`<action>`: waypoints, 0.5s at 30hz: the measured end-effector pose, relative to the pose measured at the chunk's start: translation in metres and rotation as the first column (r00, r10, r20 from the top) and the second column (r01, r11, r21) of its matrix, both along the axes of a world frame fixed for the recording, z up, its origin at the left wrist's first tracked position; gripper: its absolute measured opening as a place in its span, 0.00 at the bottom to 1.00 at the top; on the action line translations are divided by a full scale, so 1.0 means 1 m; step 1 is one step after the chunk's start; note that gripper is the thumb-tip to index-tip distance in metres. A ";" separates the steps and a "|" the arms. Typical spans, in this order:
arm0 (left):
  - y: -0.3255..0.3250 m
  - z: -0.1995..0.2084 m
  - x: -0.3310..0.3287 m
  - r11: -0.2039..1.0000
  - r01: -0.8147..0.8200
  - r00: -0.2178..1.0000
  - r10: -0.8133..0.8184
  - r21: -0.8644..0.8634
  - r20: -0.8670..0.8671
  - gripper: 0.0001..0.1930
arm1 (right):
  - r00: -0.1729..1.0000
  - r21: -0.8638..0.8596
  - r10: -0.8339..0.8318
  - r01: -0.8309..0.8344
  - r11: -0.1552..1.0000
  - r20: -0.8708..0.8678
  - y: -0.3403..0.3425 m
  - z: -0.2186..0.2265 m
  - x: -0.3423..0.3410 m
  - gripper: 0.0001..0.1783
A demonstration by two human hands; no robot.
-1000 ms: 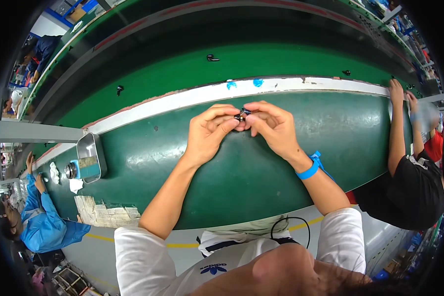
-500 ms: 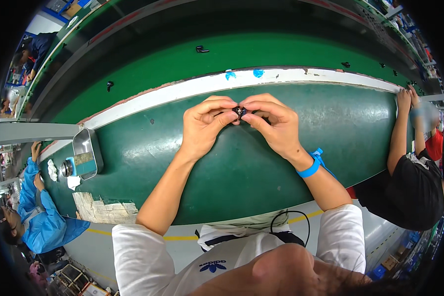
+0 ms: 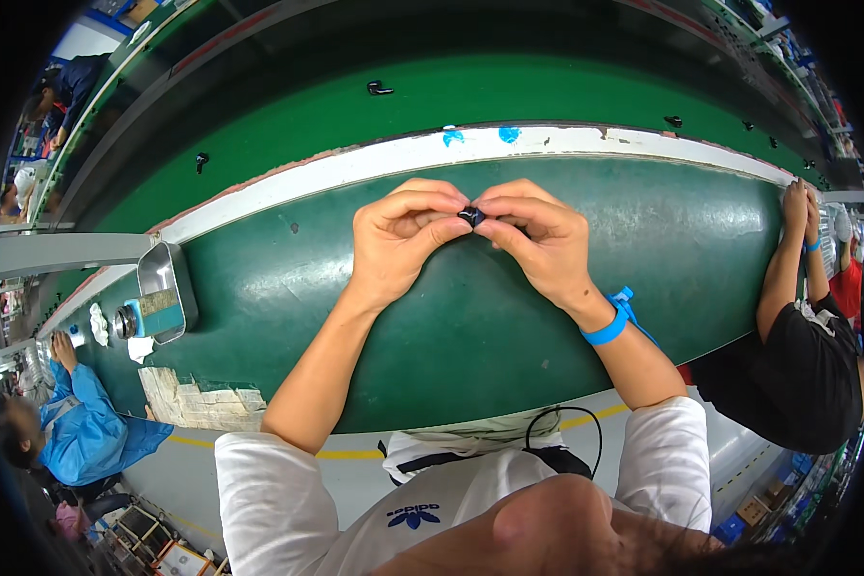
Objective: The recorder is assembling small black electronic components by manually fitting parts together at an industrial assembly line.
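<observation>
My left hand and my right hand meet above the dark green work table. Between the fingertips of both hands sits a small black part, pinched from both sides. Most of the part is hidden by my fingers. A blue strap circles my right wrist.
A green conveyor belt runs behind a white strip and carries small black parts. A metal tray stands at the left. A person in black works at the right, a person in blue at the lower left.
Both hands stay pinched together on the small black part. They sit lower in the picture as my head has tilted, and the black parts on the belt have moved rightward.
</observation>
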State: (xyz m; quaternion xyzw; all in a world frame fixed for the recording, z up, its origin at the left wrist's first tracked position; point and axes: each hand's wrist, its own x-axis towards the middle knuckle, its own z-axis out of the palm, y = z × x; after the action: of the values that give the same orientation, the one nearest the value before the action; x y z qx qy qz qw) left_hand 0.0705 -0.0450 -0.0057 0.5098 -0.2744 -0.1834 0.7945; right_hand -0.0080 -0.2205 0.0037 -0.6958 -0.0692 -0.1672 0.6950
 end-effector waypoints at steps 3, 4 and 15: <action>0.000 0.003 -0.001 1.000 0.013 1.000 -0.013 0.005 -0.021 0.11 | 1.000 -0.025 0.001 -0.002 1.000 -0.021 0.000 0.000 -0.003 0.11; 0.000 0.001 -0.002 1.000 0.013 1.000 -0.012 0.006 -0.023 0.11 | 1.000 -0.025 0.006 -0.006 1.000 -0.017 -0.001 0.001 -0.002 0.10; 0.000 0.001 0.000 0.999 0.036 0.999 -0.037 0.008 0.020 0.10 | 0.999 0.014 0.036 -0.036 0.999 -0.019 -0.003 0.000 -0.001 0.10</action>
State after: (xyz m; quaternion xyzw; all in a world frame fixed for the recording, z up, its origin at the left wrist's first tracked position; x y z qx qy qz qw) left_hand 0.0710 -0.0446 -0.0048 0.5097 -0.2910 -0.1938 0.7861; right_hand -0.0088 -0.2231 0.0040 -0.6913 -0.0741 -0.1486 0.7033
